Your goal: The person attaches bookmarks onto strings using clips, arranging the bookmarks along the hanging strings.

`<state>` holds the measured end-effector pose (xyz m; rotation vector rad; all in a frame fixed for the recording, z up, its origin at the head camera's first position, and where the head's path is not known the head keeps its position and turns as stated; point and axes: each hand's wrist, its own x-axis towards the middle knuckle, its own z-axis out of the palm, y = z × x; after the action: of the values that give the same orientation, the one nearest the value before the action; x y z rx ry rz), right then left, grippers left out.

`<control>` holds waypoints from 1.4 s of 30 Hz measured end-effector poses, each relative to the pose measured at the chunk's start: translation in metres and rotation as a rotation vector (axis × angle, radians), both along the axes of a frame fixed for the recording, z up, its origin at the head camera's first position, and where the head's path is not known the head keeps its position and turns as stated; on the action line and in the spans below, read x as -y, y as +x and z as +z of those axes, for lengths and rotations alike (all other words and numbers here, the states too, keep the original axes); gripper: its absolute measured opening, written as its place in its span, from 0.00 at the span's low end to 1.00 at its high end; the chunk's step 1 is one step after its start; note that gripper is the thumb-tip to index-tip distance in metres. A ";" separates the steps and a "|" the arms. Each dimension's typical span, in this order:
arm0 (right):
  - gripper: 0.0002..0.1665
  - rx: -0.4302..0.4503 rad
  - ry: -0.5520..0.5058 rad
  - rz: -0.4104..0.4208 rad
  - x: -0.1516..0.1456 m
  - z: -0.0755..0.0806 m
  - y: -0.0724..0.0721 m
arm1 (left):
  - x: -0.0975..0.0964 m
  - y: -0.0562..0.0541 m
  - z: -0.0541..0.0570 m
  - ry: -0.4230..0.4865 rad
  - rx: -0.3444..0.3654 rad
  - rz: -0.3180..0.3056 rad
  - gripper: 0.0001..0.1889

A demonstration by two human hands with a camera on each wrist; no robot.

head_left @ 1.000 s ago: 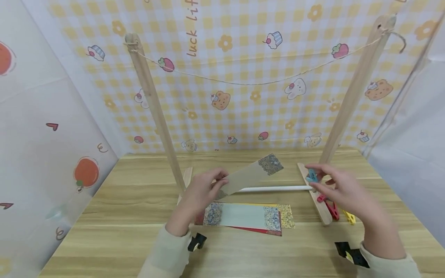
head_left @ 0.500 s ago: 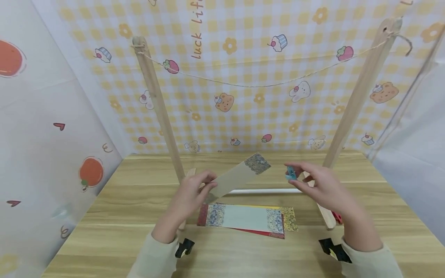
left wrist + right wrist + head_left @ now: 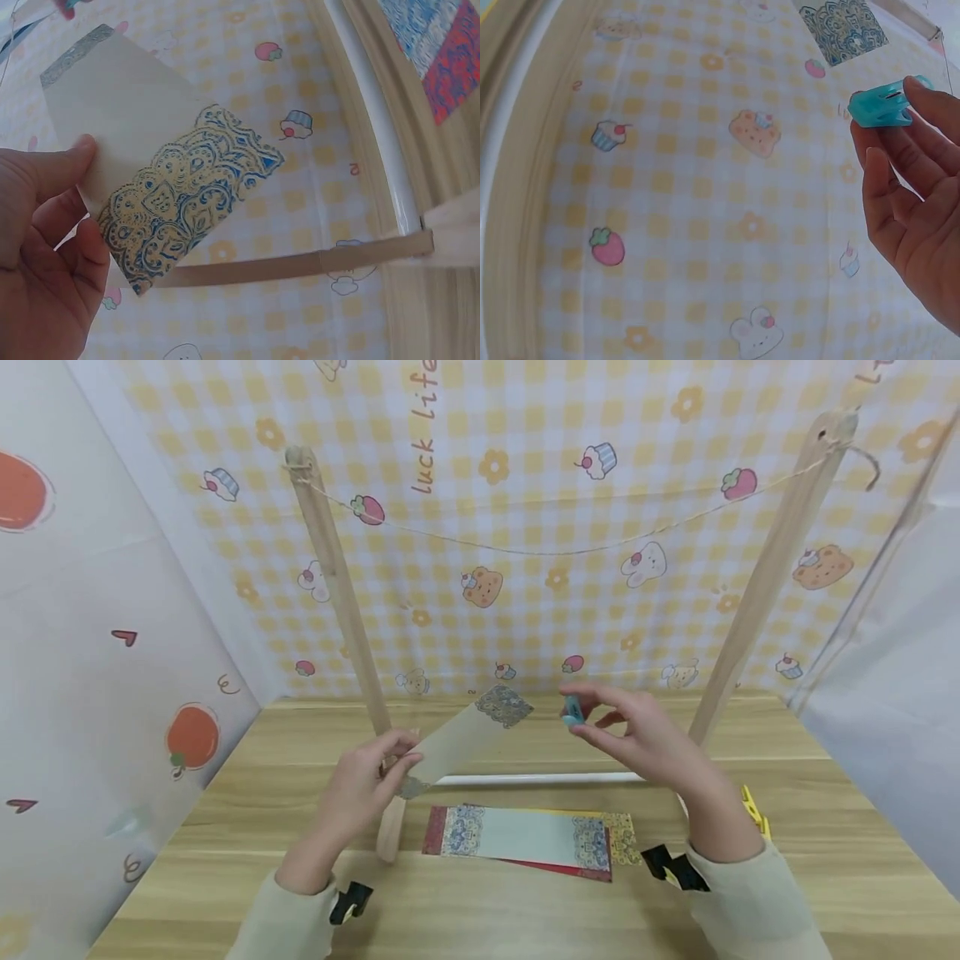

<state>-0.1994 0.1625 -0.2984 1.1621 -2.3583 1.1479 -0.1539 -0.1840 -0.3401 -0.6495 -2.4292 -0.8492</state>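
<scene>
Carried teal plastic clip (image 3: 879,109) leftward, pinched in right hand (image 3: 637,735); likewise brought flat, pale rectangular strip (image 3: 457,745) with scalloped patterned ends leftward, pinched in left hand (image 3: 362,787).

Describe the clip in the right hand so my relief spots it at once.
In the head view, two wooden posts carry a sagging string. Below it, the right hand pinches a small clip. Its turquoise colour sets it apart from the yellow clip farther right.

free: between posts (image 3: 343,593), beneath string (image 3: 555,554) | obstacles: white rod (image 3: 540,778) low, held paper strip (image 3: 461,742)
</scene>
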 end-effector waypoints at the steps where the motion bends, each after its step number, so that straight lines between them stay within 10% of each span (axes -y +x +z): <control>1: 0.24 -0.006 -0.008 0.010 0.003 0.003 -0.001 | 0.002 0.000 0.000 -0.003 -0.014 0.000 0.07; 42: 0.24 -0.070 -0.241 0.159 0.093 0.089 -0.010 | 0.030 -0.011 0.032 0.207 -0.321 0.138 0.09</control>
<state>-0.2094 0.0699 -0.2092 1.2968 -2.0391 1.3752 -0.1653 -0.2142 -0.3077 -0.4911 -2.0416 -0.8532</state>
